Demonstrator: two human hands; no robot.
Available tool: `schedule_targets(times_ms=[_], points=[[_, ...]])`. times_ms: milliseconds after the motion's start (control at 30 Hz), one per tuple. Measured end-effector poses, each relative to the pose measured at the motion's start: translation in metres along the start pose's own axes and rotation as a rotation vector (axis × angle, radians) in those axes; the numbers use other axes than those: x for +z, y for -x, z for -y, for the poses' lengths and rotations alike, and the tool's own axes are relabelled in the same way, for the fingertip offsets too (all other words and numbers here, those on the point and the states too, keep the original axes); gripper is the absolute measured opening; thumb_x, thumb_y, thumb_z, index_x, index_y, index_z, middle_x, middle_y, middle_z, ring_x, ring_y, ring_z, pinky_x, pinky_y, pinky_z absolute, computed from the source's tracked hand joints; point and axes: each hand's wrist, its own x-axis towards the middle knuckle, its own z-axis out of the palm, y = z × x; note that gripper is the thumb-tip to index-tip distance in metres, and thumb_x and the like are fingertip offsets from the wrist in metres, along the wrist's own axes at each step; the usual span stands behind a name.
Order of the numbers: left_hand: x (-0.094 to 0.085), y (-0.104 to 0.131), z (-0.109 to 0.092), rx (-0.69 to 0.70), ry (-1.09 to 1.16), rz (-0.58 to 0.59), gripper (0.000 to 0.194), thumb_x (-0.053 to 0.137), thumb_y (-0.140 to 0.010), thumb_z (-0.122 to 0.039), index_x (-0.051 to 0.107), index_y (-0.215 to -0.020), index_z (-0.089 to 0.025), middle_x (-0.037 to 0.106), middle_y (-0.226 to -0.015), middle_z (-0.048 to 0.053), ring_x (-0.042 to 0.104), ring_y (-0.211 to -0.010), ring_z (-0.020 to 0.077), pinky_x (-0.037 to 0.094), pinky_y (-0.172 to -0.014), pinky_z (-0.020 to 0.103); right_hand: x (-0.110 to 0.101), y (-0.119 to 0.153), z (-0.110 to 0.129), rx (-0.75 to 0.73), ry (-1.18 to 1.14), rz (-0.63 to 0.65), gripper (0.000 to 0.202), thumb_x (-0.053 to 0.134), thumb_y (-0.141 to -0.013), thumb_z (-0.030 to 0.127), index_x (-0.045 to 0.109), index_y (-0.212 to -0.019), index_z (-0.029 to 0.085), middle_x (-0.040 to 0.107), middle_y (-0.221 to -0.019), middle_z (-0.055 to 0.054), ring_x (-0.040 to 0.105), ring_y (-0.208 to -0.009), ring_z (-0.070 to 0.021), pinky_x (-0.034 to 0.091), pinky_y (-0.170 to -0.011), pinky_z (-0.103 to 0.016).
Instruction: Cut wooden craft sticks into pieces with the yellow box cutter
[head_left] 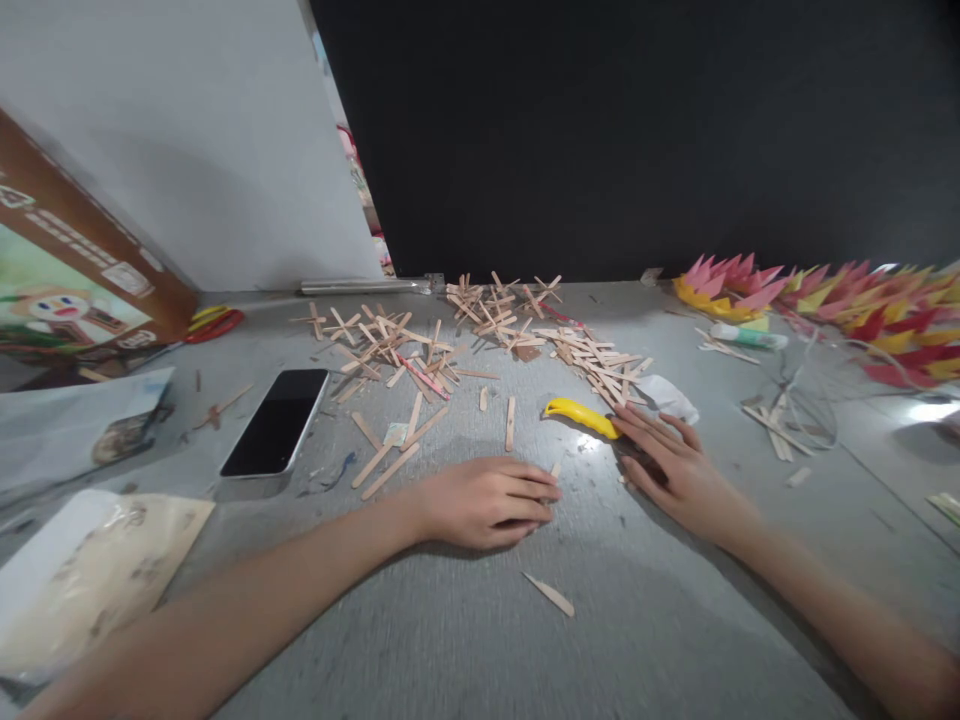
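My left hand (495, 503) lies palm down on the grey table, its fingers stretched out to the right. Under or beside its fingertips is a small wooden stick piece (555, 470). My right hand (671, 460) rests with its fingers spread, the fingertips at the right end of a yellow tool (581, 414) that looks like a cutter handle. Whether they press on it I cannot tell. A pointed wooden splinter (551, 595) lies nearer to me. Beyond my hands are cut stick pieces (510, 424) and a heap of flat wooden craft sticks (596, 362).
Crossed stick shapes (375, 340) lie toward the dark back panel (637, 130). A phone (276, 423) and a plastic packet (97, 570) are on the left, near a brown box (75, 250). Pink and yellow paper petals (731, 290), a glue stick (748, 337) and a coiled cord (814, 400) are on the right.
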Motion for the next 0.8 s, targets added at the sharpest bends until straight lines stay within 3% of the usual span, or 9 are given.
schedule_targets(times_ms=[167, 467, 633, 800], points=[[-0.001, 0.000, 0.000, 0.008, -0.002, -0.012, 0.031, 0.064, -0.100, -0.013, 0.078, -0.127, -0.021, 0.075, -0.138, 0.013, 0.064, -0.140, 0.0265, 0.054, -0.118, 0.044, 0.003, 0.000, 0.002, -0.017, -0.029, -0.085, 0.040, 0.052, -0.108, 0.029, 0.056, -0.147, 0.034, 0.058, -0.161, -0.008, 0.056, -0.148, -0.0279, 0.036, -0.121, -0.055], [0.000, -0.001, 0.000, 0.007, -0.008, -0.011, 0.029, 0.060, -0.103, -0.014, 0.078, -0.126, -0.018, 0.076, -0.136, 0.013, 0.064, -0.140, 0.0251, 0.053, -0.119, 0.041, -0.006, 0.001, 0.009, -0.031, -0.105, -0.050, 0.030, 0.048, -0.105, 0.018, 0.056, -0.132, 0.027, 0.063, -0.154, -0.012, 0.054, -0.148, -0.0291, 0.035, -0.116, -0.055], [0.000, -0.001, 0.001, -0.016, -0.009, -0.014, 0.025, 0.060, -0.103, -0.014, 0.079, -0.118, -0.019, 0.078, -0.130, 0.013, 0.067, -0.134, 0.0259, 0.055, -0.115, 0.042, -0.009, 0.002, 0.013, -0.023, -0.132, -0.035, 0.031, 0.048, -0.104, 0.017, 0.054, -0.133, 0.027, 0.064, -0.152, -0.012, 0.055, -0.147, -0.0301, 0.035, -0.115, -0.056], [-0.001, -0.002, 0.002, -0.042, -0.004, -0.035, 0.025, 0.057, -0.104, -0.012, 0.078, -0.117, -0.017, 0.080, -0.125, 0.014, 0.068, -0.128, 0.0264, 0.056, -0.111, 0.043, -0.007, -0.003, 0.008, 0.022, -0.114, -0.068, 0.036, 0.049, -0.108, 0.027, 0.055, -0.143, 0.030, 0.066, -0.151, -0.010, 0.059, -0.142, -0.0303, 0.036, -0.115, -0.054]])
